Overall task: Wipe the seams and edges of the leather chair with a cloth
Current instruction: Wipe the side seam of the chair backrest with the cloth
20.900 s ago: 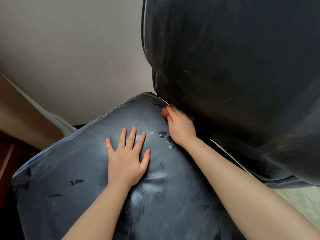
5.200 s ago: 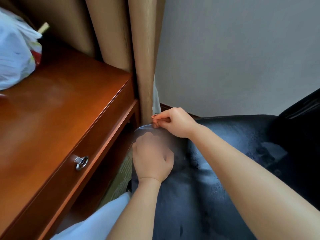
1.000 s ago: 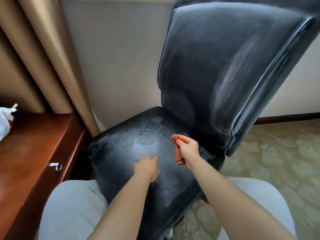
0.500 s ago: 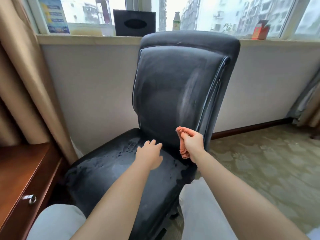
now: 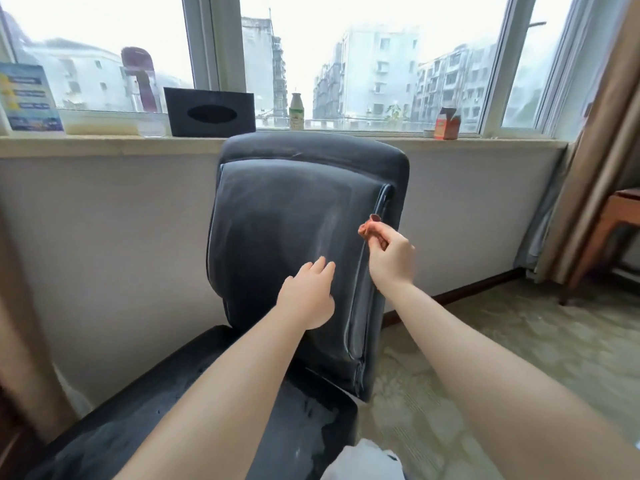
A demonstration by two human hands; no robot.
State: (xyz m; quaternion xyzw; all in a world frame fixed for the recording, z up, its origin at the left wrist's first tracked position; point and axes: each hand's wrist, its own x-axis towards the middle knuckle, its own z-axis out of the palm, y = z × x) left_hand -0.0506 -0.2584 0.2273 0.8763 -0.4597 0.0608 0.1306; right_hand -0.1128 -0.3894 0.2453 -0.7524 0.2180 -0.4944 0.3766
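Note:
The black leather chair (image 5: 277,216) stands in front of me, its backrest upright below the window sill and its worn seat low in view. My right hand (image 5: 391,259) pinches a small orange cloth (image 5: 367,229) at the right side seam of the backrest, about halfway up. My left hand (image 5: 310,294) lies with straight fingers flat against the lower right part of the backrest panel, holding nothing.
A window sill (image 5: 104,142) behind the chair carries a black tissue box (image 5: 209,112), a small bottle (image 5: 296,112), an orange carton (image 5: 447,123) and a blue card (image 5: 29,97). A brown curtain (image 5: 602,150) and a wooden table (image 5: 620,216) stand at right. Patterned carpet (image 5: 502,341) lies to the right.
The view has tilted up from the seat to the backrest. Both hands rose: the right with the cloth to the backrest's side seam, the left from the seat onto the backrest panel.

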